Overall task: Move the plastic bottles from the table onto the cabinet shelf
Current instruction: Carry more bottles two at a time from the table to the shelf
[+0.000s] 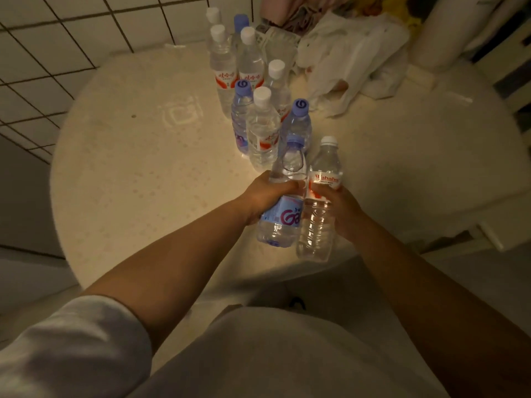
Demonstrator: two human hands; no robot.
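My left hand (267, 196) grips a blue-capped, blue-labelled plastic bottle (283, 222) around its middle. My right hand (342, 211) grips a white-capped bottle with a red and white label (316, 225). Both bottles are held side by side, touching, above the near edge of the round table (138, 179). Several more bottles stand upright in a cluster on the table beyond my hands, among them a white-capped one (263, 130) and a blue-capped one (298, 122). No cabinet shelf is in view.
A crumpled white plastic bag (347, 61) lies at the table's back right, with fabric behind it. A white cylinder (442, 33) stands at the far right. White tiled wall (43, 53) lies to the left. Floor shows below the table's near edge.
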